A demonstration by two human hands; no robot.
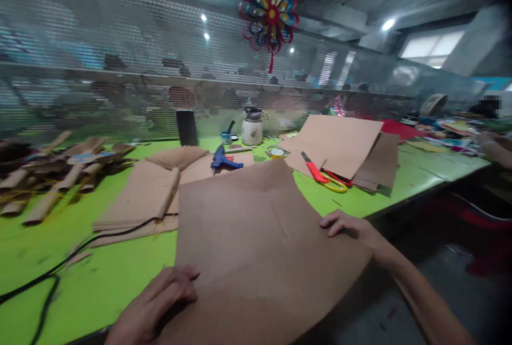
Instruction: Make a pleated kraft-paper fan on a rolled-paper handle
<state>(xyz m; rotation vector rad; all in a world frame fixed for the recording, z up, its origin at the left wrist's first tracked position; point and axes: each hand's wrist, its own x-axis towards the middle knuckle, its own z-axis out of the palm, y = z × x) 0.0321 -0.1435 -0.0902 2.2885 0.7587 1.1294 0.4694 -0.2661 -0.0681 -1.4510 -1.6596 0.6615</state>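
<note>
A large sheet of brown kraft paper (256, 238) lies over the near edge of the green table (100, 275), with creases across it. My left hand (158, 302) rests on its near left edge, fingers curled over the paper. My right hand (350, 227) presses on the sheet's right edge, fingers bent and gripping it. Part of the sheet hangs beyond the table edge toward me.
A stack of brown paper with a pleated fan (172, 166) lies behind the sheet. A blue glue gun (224, 161), red and yellow scissors (326, 177), cardboard sheets (340, 145), a black cable (72, 259), rolled paper fans (52, 174) and a small pot (252, 126) stand around. Another person's arm (496, 150) is at far right.
</note>
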